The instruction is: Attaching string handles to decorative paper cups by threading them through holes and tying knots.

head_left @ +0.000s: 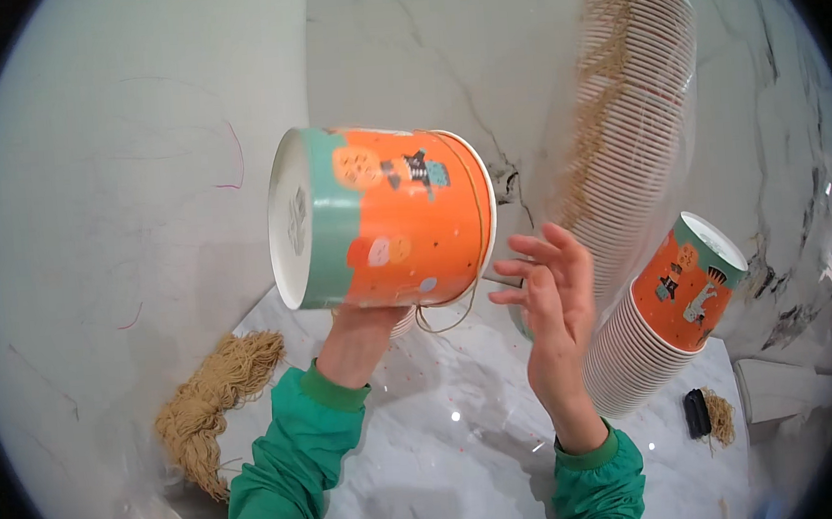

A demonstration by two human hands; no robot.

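Observation:
A paper bucket (pixel 423 216), orange with a green band and printed cartoon figures, is held up on its side, its white base to the left and its rim to the right. My left hand (pixel 356 336) grips it from below and behind; the fingers are hidden by the bucket. A thin tan cord runs around the bucket near the rim, and a loop of it (pixel 450 327) hangs below. Just right of the rim my right hand (pixel 557 312) is raised with its fingers apart and slightly bent. It appears to hold nothing.
Behind my right hand leans a tall plastic-wrapped stack of paper buckets (pixel 632 100). Another stack (pixel 640 355), topped by an orange and green bucket (pixel 693 284), stands on the marble table (pixel 440 470). A tan cord hank (pixel 219 403) lies left; a black object (pixel 697 413) lies right.

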